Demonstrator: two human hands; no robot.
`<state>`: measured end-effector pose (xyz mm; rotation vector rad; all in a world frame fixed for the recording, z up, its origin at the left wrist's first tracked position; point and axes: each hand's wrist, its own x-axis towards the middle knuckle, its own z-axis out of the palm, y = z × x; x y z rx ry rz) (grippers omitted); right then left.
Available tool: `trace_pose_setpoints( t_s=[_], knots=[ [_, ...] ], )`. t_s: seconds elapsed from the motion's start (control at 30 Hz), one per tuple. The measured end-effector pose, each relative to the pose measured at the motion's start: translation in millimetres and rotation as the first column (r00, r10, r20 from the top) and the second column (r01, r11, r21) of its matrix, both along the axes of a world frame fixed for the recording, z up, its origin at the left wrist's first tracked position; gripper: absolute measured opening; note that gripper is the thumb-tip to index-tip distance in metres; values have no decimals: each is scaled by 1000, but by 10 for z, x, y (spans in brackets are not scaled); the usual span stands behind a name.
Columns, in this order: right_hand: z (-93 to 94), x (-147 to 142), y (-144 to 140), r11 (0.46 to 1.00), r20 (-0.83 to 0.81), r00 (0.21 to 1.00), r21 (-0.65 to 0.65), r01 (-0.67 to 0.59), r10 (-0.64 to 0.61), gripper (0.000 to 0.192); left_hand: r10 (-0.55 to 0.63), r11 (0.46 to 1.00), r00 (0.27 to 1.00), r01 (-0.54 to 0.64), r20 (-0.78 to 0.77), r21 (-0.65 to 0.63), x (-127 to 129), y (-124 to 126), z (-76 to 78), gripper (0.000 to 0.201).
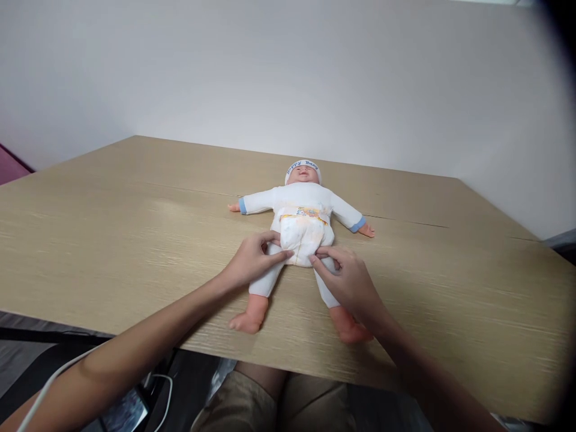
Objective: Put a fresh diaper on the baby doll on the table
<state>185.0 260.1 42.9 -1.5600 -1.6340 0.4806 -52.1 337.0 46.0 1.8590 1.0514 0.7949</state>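
A baby doll (302,195) in a white suit with blue cuffs and a printed headband lies on its back, arms spread, feet toward me. Around its hips sits a white diaper (300,237) with a printed, orange-edged waistband. My left hand (257,257) pinches the diaper's edge at the leg opening on the left side. On the right side, my right hand (344,273) pinches the opposite leg edge between thumb and fingers. The fingertips partly hide both edges.
The doll lies on a wooden table (135,240) with thin seams across its top. Behind it rises a pale wall (270,78). Below the near edge are my lap, a white cable (58,372) and a device with a lit screen (126,413).
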Motion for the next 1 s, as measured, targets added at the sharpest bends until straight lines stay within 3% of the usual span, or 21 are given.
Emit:
trace_pose_setpoints(
  t_s=[0.1, 0.3, 0.5, 0.73, 1.0],
  knots=[
    [-31, -23, 13, 999, -15, 999, 10, -35, 36, 27, -50, 996, 999, 50, 2, -80, -8, 40, 29, 35],
    [-85, 50, 23, 988, -172, 983, -148, 34, -60, 42, -76, 937, 975, 141, 208, -320, -77, 91, 106, 44],
    [-76, 60, 39, 975, -326, 945, -207, -75, 3, 45, -114, 918, 961, 199, 251, -343, -118, 117, 138, 39],
    [-67, -6, 43, 987, -305, 952, -159, -30, -20, 43, -149, 906, 944, 249, 294, -341, -96, 178, 73, 44],
    [-119, 105, 130, 978, -463, 886, -170, -122, 31, 51, -28, 879, 926, 202, 376, -431, -65, 189, -9, 44]
  ],
)
